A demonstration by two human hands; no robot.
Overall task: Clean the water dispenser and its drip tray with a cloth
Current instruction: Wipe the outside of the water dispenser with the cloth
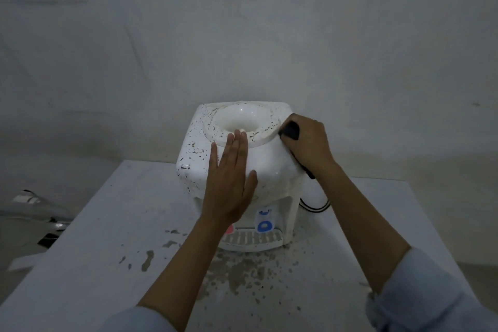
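At frame centre on the worktop (89,229), the speckled water dispenser (196,159) has the left hand (229,180) flat on top; the right hand (307,140) grips a dark cloth (291,130) against its upper right edge. The drip tray (253,238) sits below.

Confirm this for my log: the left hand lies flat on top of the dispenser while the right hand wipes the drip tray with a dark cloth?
Not quite. In the head view the right hand holds the dark cloth against the dispenser's top right edge, not the drip tray. The left hand does lie flat on top.
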